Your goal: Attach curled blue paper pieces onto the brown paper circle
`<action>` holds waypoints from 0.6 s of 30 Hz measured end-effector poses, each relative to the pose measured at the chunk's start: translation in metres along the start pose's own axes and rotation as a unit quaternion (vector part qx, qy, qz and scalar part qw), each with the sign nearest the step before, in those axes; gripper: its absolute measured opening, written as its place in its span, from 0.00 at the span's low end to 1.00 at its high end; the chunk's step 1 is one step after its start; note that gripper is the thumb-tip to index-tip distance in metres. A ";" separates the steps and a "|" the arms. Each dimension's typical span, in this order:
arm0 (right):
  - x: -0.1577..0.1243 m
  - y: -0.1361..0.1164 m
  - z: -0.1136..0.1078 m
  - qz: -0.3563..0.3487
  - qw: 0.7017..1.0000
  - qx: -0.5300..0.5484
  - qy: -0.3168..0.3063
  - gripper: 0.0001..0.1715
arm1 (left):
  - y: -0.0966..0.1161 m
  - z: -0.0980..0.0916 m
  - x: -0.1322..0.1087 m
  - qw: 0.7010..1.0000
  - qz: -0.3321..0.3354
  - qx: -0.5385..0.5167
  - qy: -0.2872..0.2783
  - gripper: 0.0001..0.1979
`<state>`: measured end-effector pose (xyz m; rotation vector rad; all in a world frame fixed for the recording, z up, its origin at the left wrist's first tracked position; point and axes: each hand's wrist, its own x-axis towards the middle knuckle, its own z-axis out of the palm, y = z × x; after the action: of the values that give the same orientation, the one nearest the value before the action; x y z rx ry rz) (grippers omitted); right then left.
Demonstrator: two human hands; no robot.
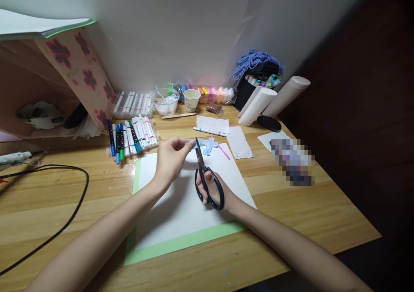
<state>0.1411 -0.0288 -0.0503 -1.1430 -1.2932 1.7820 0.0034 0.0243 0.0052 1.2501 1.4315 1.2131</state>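
My right hand has its thumb and fingers through the black handles of a pair of scissors. The blades point up and away, and their tips come right up to my left fingertips. My left hand is closed in a pinch; whatever is between thumb and forefinger is too small to make out. Just behind the fingertips and the blades lie blue-and-white patterned strips. Below both hands is a white sheet on a green-edged board. A thin pink stick lies at the sheet's far edge.
Markers and a clear case of pens lie back left. A plastic bowl, paper cup and wooden stick line the wall. White paper pieces, rolls and a pen holder are right. A black cable loops left.
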 end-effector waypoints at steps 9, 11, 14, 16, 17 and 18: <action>-0.001 -0.002 0.002 0.008 1.000 0.008 0.003 0.40 | 0.004 -0.005 0.002 0.999 -0.032 -0.008 -0.011 0.18; 0.003 0.000 0.000 0.019 0.999 0.034 -0.005 0.42 | 0.003 -0.007 0.005 0.999 -0.032 -0.019 -0.013 0.19; 0.009 -0.004 -0.004 0.031 0.997 0.076 0.003 0.43 | 0.001 -0.009 0.007 0.999 -0.030 -0.031 -0.026 0.18; 0.012 -0.010 -0.007 -0.003 0.996 0.079 0.036 0.38 | 0.002 -0.007 0.006 0.998 -0.039 -0.027 -0.043 0.17; 0.013 -0.013 -0.008 -0.033 0.995 0.070 0.057 0.34 | 0.002 -0.006 0.004 0.997 -0.047 -0.022 -0.056 0.16; 0.014 -0.016 -0.010 -0.066 0.993 0.060 0.078 0.29 | 0.003 -0.005 0.002 0.996 -0.055 -0.017 -0.070 0.15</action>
<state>0.1448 -0.0077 -0.0397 -1.0812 -1.1285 1.6169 -0.0012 0.0257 0.0088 1.1935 1.3524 1.0511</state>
